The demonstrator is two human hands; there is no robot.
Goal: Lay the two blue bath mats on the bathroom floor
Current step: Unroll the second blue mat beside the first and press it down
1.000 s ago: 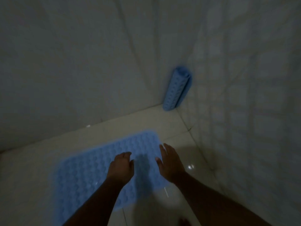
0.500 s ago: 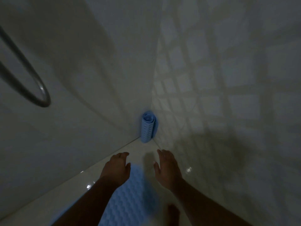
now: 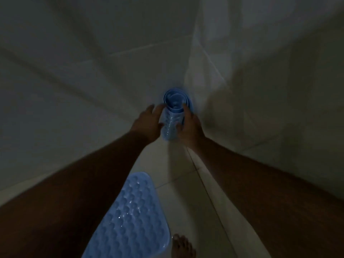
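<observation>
A rolled blue bath mat (image 3: 172,120) stands upright in the corner where two tiled walls meet. My left hand (image 3: 149,122) is against its left side with fingers spread. My right hand (image 3: 190,127) curls around its right side, fingers on the roll. A second blue bath mat (image 3: 130,216), bumpy with suction cups, lies flat on the pale floor tiles below my left forearm.
Tiled walls close in left (image 3: 74,90) and right (image 3: 270,90) of the corner. My bare foot (image 3: 183,246) stands on the floor tiles (image 3: 186,179) just right of the flat mat. The room is dim.
Both hands left the flat mat and reached forward to the rolled mat in the corner, closing on its two sides. The view moved in toward the corner.
</observation>
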